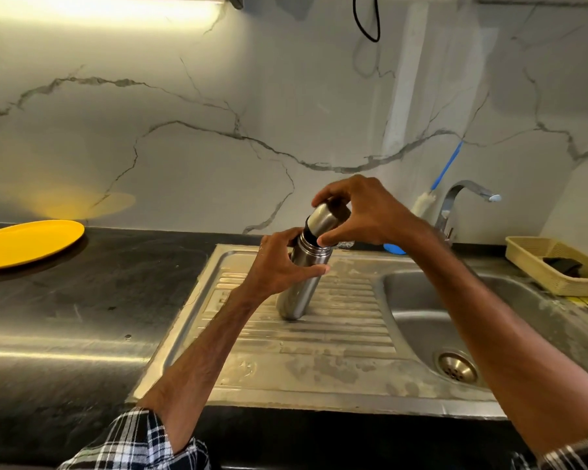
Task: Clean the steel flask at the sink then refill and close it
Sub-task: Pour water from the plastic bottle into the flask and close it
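Note:
A steel flask (299, 286) stands tilted on the ribbed drainboard (319, 337), its base touching the steel. My left hand (279, 262) is wrapped around the flask's upper body. My right hand (360, 212) grips the steel cap (323, 217) at the top; a dark gap shows between cap and body, so the cap sits slightly off the neck. The sink basin (421, 320) with its drain (456, 367) lies to the right. The tap (462, 195) rises behind the basin, spout pointing right.
A blue-handled bottle brush (445, 171) leans on the marble wall by the tap. A beige basket (553, 262) holding a dark scrubber sits at the right. A yellow plate (24, 242) lies on the dark counter (82, 300) at the far left. A black cord (367, 18) hangs above.

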Action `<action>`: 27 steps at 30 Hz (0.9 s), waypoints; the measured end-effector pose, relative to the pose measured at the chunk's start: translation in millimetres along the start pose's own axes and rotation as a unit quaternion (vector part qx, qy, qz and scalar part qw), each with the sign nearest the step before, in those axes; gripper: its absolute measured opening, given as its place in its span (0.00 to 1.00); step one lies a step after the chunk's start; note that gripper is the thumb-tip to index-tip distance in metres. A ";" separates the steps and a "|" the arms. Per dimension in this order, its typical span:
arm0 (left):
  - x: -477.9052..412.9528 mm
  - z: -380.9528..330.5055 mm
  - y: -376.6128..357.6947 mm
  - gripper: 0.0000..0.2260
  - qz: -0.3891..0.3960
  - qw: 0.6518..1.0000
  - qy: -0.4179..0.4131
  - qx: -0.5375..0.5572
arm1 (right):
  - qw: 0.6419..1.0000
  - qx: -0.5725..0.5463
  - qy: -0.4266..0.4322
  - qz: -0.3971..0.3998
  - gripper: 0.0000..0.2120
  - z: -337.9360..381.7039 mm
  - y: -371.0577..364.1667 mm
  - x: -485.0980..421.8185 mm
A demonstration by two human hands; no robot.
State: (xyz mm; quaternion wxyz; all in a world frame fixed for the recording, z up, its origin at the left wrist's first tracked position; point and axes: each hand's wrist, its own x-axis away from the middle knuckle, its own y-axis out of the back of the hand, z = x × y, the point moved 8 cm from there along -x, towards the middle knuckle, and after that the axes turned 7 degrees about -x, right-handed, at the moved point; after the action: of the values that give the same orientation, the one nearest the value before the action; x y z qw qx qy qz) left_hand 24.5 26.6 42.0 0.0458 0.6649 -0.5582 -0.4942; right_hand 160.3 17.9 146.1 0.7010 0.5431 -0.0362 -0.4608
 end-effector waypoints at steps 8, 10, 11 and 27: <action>0.4 -4.4 -1.2 0.22 0.002 1.000 -0.005 0.019 | 0.989 0.106 -0.069 -0.073 0.30 -23.2 -28.1 -5.1; 0.8 -4.8 -2.0 0.20 0.003 1.000 -0.010 0.024 | 0.991 0.105 -0.066 -0.051 0.31 -21.7 -28.0 -5.1; 0.7 -4.8 -2.0 0.20 0.002 1.000 -0.010 0.025 | 0.995 0.080 -0.063 -0.020 0.30 -19.5 -28.9 -5.4; 1.4 -6.9 -0.9 0.24 -0.007 1.000 -0.026 0.008 | 0.990 0.059 -0.053 0.120 0.27 -10.0 -33.3 -11.8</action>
State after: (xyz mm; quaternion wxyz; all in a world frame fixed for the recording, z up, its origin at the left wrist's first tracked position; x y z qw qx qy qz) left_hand 29.8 22.4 44.1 0.0230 0.6562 -0.5585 -0.5070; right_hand 138.9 33.8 120.8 0.7149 0.5504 -0.1654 -0.3983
